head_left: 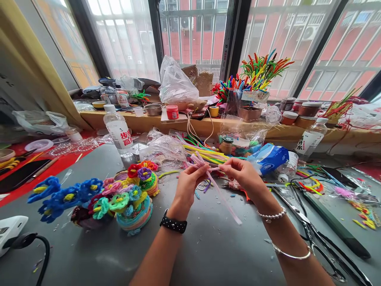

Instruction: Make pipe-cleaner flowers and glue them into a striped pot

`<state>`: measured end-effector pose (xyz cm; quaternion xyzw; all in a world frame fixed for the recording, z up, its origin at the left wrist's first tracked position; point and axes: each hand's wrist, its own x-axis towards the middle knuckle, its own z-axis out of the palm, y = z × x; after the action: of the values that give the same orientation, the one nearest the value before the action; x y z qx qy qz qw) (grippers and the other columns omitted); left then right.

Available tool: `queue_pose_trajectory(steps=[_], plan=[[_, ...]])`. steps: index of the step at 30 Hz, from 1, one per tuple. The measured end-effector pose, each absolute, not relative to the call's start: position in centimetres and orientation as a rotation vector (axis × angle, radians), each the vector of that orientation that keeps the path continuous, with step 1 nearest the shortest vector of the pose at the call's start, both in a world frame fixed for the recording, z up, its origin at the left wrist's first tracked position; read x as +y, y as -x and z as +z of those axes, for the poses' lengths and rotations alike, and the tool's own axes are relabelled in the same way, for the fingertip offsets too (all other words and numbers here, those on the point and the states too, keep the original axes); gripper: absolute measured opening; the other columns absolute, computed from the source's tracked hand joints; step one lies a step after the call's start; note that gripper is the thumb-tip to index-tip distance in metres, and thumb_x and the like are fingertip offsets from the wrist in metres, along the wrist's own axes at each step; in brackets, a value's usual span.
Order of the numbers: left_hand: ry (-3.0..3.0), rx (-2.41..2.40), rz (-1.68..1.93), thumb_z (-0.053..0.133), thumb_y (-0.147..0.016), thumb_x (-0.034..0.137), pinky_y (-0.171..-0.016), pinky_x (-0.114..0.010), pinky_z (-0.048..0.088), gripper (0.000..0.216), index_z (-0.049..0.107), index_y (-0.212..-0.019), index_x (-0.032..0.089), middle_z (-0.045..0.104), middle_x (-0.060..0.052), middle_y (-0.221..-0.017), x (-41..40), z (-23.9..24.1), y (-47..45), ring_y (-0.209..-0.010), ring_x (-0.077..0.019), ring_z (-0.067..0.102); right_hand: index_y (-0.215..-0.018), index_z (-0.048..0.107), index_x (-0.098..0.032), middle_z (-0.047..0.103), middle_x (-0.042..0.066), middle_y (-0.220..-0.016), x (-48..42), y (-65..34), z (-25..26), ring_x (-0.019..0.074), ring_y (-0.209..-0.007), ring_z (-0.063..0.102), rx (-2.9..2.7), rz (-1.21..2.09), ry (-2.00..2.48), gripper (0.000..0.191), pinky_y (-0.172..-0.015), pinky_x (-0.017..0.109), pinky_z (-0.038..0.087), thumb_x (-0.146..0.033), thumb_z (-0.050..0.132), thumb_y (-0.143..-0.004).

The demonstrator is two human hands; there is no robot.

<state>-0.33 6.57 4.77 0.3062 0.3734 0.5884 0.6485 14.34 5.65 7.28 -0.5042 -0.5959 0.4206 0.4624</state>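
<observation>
My left hand is closed around several pale pink pipe cleaners, held over the middle of the grey table. Their upper ends stick out above my fingers, and one long strand slants down to the right. My right hand pinches the end of one pink strand, which runs sideways between both hands. Left of my hands stand small pots with fuzzy pipe-cleaner flowers in blue, pink, green, red and purple. Pliers with red-orange handles lie partly hidden behind my right hand.
Large scissors lie at the right, beside a long dark green bar. Yellow and green pipe cleaners, a blue tissue pack and a water bottle stand or lie behind. A white device with a black cable sits left.
</observation>
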Motion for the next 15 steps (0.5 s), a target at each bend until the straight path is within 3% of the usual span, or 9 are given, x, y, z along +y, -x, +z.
queue_pose_trajectory(steps=[5,11,15], plan=[[-0.603,0.876,1.555,0.074,-0.049,0.018,-0.066,-0.021,0.046,0.021,0.066,-0.067,0.012,0.066,-0.001,-0.068,6.8,4.8,0.5,-0.061,-0.0075,0.058,-0.062,0.057,-0.015,0.045,-0.006,-0.049,6.1,-13.6,6.2,0.0057,-0.044,0.035,-1.455,1.200,1.246,0.029,-0.044,0.022,0.025,-0.043,0.064,-0.059],[-0.604,0.791,1.567,0.073,-0.050,0.020,-0.067,-0.021,0.046,0.021,0.066,-0.069,0.014,0.066,-0.001,-0.069,6.5,5.0,0.3,-0.063,-0.0081,0.058,-0.061,0.057,-0.014,0.046,-0.005,-0.048,6.5,-14.1,5.4,0.0055,-0.045,0.038,-1.481,1.336,1.211,0.030,-0.045,0.021,0.026,-0.043,0.065,-0.060],[-0.826,0.860,1.506,0.073,-0.052,0.023,-0.065,-0.022,0.045,0.022,0.065,-0.070,0.013,0.065,-0.001,-0.067,6.3,4.9,0.0,-0.064,-0.0099,0.057,-0.074,0.061,-0.016,0.054,-0.003,-0.058,6.3,-15.5,6.2,0.0062,-0.047,0.040,-1.597,1.251,1.273,0.031,-0.045,0.021,0.028,-0.046,0.062,-0.063]])
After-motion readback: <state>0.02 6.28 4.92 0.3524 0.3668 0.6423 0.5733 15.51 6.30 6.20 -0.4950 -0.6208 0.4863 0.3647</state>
